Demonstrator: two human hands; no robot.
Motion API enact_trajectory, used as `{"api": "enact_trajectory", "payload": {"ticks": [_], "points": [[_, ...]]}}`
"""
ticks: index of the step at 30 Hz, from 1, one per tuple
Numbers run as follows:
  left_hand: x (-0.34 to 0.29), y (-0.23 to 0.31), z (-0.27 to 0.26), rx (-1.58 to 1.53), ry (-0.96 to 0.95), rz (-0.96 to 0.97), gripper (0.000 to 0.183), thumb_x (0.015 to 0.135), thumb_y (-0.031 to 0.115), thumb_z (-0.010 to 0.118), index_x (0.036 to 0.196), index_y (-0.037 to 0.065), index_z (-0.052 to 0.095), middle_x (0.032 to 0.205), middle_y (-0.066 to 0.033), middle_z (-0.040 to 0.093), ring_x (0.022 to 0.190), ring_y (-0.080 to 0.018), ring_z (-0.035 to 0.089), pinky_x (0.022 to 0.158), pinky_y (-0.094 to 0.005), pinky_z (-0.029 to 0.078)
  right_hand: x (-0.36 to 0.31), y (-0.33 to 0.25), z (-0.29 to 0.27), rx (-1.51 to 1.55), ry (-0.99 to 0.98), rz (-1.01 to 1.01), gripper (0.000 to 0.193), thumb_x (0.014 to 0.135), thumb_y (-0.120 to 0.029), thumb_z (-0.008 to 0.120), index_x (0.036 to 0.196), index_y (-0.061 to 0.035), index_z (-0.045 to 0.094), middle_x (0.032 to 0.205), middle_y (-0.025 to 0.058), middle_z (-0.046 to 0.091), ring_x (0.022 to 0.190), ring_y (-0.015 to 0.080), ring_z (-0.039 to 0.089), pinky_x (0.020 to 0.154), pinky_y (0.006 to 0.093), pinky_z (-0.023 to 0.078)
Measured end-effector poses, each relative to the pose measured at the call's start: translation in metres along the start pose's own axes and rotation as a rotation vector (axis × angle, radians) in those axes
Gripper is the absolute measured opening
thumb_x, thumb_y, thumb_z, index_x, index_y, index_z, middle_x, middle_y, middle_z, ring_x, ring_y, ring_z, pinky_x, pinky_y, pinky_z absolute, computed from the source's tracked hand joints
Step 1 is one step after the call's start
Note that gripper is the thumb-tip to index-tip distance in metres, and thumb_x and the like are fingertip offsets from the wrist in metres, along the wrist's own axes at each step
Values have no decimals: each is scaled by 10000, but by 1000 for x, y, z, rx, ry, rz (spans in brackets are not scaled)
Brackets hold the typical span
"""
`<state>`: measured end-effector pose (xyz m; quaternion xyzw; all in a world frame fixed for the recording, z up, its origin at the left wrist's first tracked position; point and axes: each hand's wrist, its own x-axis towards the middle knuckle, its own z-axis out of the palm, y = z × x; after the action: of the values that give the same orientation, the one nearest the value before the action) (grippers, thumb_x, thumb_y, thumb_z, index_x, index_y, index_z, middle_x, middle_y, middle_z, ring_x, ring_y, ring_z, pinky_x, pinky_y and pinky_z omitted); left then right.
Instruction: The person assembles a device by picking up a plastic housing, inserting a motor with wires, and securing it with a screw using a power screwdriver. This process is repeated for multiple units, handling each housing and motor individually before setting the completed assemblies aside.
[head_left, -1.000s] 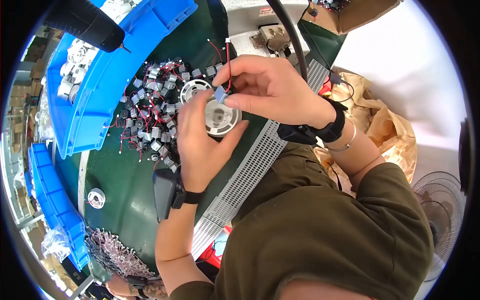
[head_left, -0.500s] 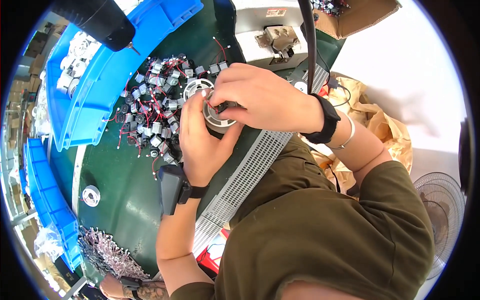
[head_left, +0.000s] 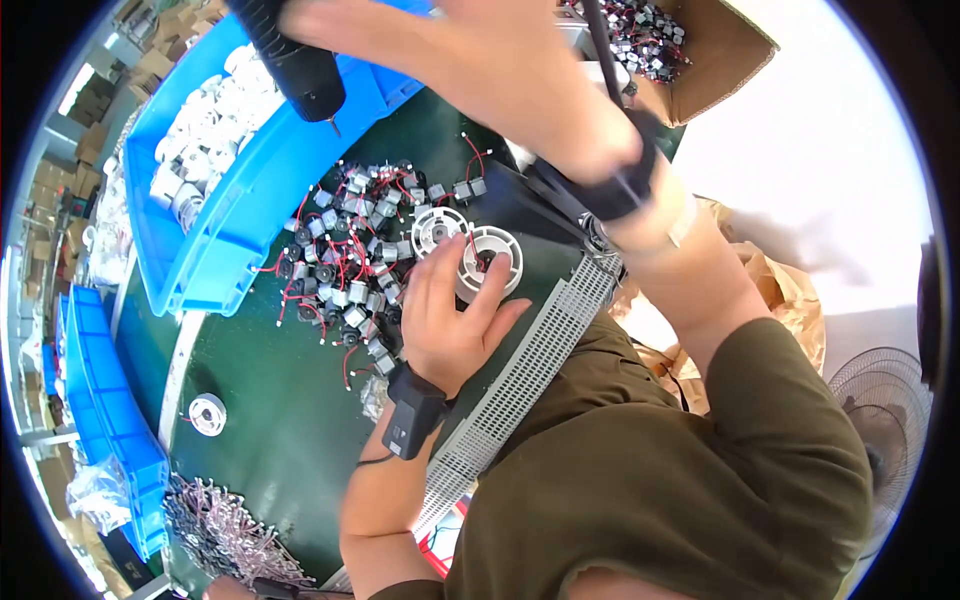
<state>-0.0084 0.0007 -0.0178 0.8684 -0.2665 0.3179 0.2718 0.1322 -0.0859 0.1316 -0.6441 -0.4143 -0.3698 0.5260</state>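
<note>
My left hand curls its fingers and thumb around a white round plastic housing, which has a dark part and a red wire at its middle. Touching its far left side is a second white round housing lying on the green tabletop. High above the table, my right hand stretches left to a black electric screwdriver that points down with a thin bit. Its fingers reach the driver's body, but blur and the picture's top edge hide whether they close around it. Left of the housings lies a heap of small grey motors with red wires.
A blue bin full of white round parts stands at the far left, with another blue bin nearer. A single white housing and a pile of wires lie nearer left. A cardboard box holds more motors.
My right hand has left the housing and swung up and left to the screwdriver. My left hand stays on the housing. The view has shifted, so the scene sits further right and lower.
</note>
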Motion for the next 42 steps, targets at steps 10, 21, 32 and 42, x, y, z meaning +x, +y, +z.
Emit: {"api": "enact_trajectory", "payload": {"ticks": [10,21,32,42], "points": [[2,-2,8,-73,17,-38,355,696,80,737,1029,23,628,1146,-250,525,938,-377,576,784,-392,495,35,-8,-37,951,-316,364,174,731,-95,692,798,9,568,662,50,572,591,112,542,558,242,455],[-6,-2,7,-97,-1,-109,368,703,31,714,1058,7,624,1190,-259,480,1025,-376,548,817,-387,500,-42,-1,-132,315,22,506,109,701,34,650,775,17,572,631,49,593,519,105,548,487,229,425],[-12,-6,7,-91,-23,-108,389,705,30,701,1084,13,615,1216,-272,459,1046,-384,539,825,-393,494,-49,8,-134,302,32,580,176,690,1,671,825,12,559,630,25,582,521,91,538,479,228,407],[-8,-4,6,-76,-10,-90,372,700,44,716,1059,8,623,1198,-265,478,1009,-371,558,804,-380,502,-55,6,-137,118,-114,331,209,689,30,655,865,18,542,648,30,582,550,93,545,508,227,423]]}}
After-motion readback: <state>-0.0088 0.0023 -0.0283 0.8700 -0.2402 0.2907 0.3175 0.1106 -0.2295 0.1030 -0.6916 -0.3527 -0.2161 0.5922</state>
